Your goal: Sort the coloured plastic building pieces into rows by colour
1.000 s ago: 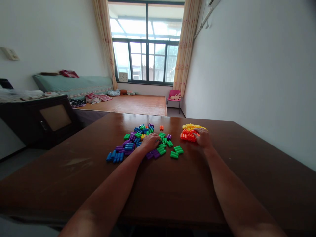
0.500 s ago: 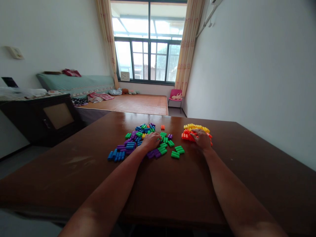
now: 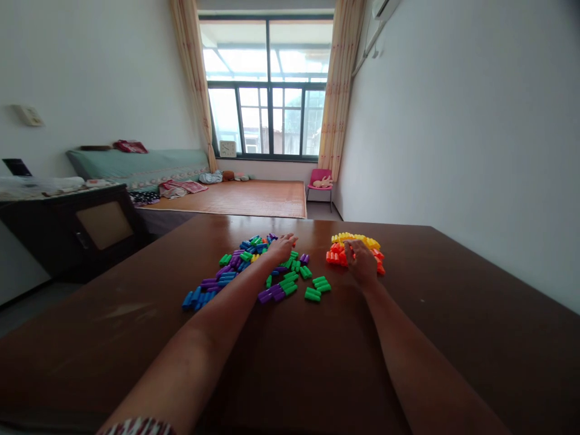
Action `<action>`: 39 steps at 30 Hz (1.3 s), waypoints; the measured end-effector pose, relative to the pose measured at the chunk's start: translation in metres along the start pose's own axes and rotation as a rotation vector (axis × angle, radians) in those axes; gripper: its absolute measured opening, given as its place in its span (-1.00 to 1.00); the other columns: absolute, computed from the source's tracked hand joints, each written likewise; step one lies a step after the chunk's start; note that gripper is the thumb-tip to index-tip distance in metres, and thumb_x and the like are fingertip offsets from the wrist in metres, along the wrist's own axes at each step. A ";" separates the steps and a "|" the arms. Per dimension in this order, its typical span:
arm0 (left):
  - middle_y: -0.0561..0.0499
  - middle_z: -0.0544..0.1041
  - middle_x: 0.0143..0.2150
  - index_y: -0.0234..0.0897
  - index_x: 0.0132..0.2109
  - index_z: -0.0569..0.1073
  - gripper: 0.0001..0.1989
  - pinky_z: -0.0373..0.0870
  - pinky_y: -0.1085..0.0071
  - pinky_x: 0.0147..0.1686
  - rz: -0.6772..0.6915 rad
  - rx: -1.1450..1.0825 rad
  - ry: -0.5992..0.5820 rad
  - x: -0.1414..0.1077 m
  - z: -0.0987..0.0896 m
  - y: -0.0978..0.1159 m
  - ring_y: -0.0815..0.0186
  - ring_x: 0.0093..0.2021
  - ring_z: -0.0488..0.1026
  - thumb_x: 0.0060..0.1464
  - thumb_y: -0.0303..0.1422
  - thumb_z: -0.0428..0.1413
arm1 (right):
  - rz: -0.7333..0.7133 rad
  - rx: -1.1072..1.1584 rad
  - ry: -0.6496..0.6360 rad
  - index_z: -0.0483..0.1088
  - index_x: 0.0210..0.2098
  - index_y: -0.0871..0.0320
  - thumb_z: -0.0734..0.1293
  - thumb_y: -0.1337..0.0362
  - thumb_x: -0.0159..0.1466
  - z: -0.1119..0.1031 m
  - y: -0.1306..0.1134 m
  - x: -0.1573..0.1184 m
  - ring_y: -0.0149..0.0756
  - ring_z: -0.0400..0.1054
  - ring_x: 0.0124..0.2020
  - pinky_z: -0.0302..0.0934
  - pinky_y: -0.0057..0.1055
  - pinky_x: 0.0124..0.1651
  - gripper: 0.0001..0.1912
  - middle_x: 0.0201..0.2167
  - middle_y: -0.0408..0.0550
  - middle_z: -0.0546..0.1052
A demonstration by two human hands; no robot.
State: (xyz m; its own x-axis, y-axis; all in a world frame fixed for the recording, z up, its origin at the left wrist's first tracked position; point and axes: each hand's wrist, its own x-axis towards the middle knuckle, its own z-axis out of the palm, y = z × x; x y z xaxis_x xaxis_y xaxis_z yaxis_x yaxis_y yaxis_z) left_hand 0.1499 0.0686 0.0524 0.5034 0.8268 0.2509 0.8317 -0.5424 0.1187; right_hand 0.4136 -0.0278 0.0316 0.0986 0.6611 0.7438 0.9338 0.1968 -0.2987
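Orange blocks partly hidden by left hand and right hand, grip of both hands' fingers unclear

hands: 2 | blocks: many, overlapping | table: 1 | chair: 1 | clock: 1

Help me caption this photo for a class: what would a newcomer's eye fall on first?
Probably the vivid mix of blue, purple and green toy blocks, left of centre on the glossy brown table, with the left hand near its far side. Then the orange blocks by the right hand, with yellow blocks just behind them. Beyond, the bright window stands out between patterned curtains.
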 end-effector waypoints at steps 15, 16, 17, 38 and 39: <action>-0.06 0.51 -0.18 -0.23 -0.23 0.55 -0.80 0.37 0.36 -0.03 -0.084 -0.038 -0.002 0.013 0.004 -0.013 0.22 -0.10 0.47 -0.01 -0.50 0.10 | -0.039 0.077 -0.103 0.46 -0.08 0.14 0.10 0.16 0.38 -0.002 -0.013 -0.003 -0.18 0.40 -0.09 0.26 -0.33 -0.05 -0.63 -0.08 0.05 0.52; -0.04 0.53 -0.19 -0.21 -0.18 0.54 -0.77 0.38 0.36 -0.04 -0.077 -0.065 0.022 0.007 0.000 -0.006 0.23 -0.11 0.48 0.02 -0.50 0.08 | -0.049 0.126 -0.117 0.46 -0.06 0.14 0.11 0.16 0.37 -0.002 -0.017 -0.002 -0.18 0.41 -0.08 0.28 -0.32 -0.04 -0.64 -0.07 0.05 0.51; -0.01 0.54 -0.21 -0.19 -0.13 0.52 -0.74 0.39 0.36 -0.06 -0.064 -0.116 0.048 0.000 -0.004 0.001 0.25 -0.13 0.48 0.04 -0.50 0.06 | -0.060 0.190 -0.137 0.44 -0.02 0.14 0.12 0.16 0.37 -0.002 -0.022 -0.002 -0.20 0.41 -0.09 0.29 -0.31 -0.05 -0.64 -0.04 0.05 0.50; -0.02 0.58 -0.32 -0.33 -0.11 0.54 -0.75 0.40 0.44 -0.31 -0.056 -0.808 0.264 -0.086 -0.023 0.036 0.29 -0.30 0.51 0.08 -0.37 0.10 | 0.454 0.579 -0.077 0.44 -0.30 0.18 0.42 0.12 0.04 -0.007 0.028 0.018 -0.23 0.47 -0.29 0.40 -0.27 -0.17 -0.70 -0.33 0.02 0.59; -0.01 0.58 -0.33 -0.32 -0.13 0.55 -0.76 0.39 0.44 -0.31 -0.061 -0.790 0.264 -0.085 -0.022 0.034 0.30 -0.30 0.50 0.07 -0.38 0.10 | 0.513 0.540 -0.015 0.44 -0.33 0.18 0.43 0.14 0.02 -0.011 0.046 0.019 -0.24 0.47 -0.32 0.41 -0.29 -0.20 -0.71 -0.34 0.03 0.59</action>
State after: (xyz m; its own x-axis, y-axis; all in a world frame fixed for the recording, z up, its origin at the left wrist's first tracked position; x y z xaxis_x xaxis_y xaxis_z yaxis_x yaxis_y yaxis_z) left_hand 0.1298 -0.0235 0.0566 0.3094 0.8494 0.4276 0.3973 -0.5240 0.7534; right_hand 0.4620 -0.0147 0.0386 0.4682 0.7749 0.4246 0.4724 0.1866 -0.8614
